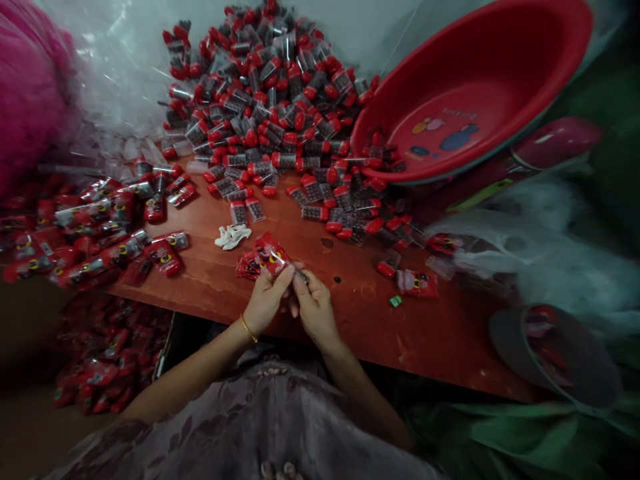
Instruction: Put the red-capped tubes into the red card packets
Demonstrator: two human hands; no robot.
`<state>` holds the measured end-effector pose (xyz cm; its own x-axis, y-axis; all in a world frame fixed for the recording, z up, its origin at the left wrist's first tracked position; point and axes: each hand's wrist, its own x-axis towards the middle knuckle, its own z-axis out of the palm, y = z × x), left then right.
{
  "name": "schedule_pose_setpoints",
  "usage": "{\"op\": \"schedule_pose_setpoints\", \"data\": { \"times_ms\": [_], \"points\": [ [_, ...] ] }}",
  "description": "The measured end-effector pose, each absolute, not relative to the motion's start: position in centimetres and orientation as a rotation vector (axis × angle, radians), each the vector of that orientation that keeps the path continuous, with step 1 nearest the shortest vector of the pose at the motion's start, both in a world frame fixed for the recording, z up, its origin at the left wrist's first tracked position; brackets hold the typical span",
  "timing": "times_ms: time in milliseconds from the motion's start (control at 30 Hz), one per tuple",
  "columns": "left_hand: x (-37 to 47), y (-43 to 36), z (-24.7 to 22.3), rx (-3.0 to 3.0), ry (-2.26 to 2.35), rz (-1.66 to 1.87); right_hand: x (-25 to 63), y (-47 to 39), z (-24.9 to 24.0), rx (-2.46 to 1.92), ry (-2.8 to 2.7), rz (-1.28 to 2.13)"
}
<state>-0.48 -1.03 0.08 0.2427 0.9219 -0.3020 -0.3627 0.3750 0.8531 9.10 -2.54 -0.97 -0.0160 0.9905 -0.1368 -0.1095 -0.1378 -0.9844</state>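
Close together over the table's front edge, my left hand (266, 297) and my right hand (315, 310) are both closed at the near end of a red printed plastic packet (270, 248). Its shiny, clear part runs in between my thumbs. Something small and dark shows by my right fingers, too covered to make out. Just left of the held packet lies a small stack of red flat packets (246, 265). A crumpled white glove-like piece (233, 236) rests behind that stack.
Behind my hands rises a big pile of clear tubes with red caps (270, 100). A red basin (475, 20) leans at the right. Filled red packets (90, 227) heap up at the left, more below. A grey round container (593, 363) stands at the right edge.
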Motion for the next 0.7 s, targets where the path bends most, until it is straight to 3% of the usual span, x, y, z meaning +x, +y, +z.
{"op": "schedule_pose_setpoints", "data": {
  "times_ms": [233,533,700],
  "points": [
    [-1.1,-0.8,0.7,0.639,0.910,1.113,8.8,-2.5,-0.8,-1.144,-1.033,1.415],
    [-0.8,-1.1,0.5,0.666,1.021,1.259,8.5,-2.7,-0.3,-1.375,-1.344,0.919],
    [-1.3,-0.5,1.3,0.562,0.965,1.231,8.5,-3.3,-0.9,-1.344,-1.361,1.075]
  ]
}}
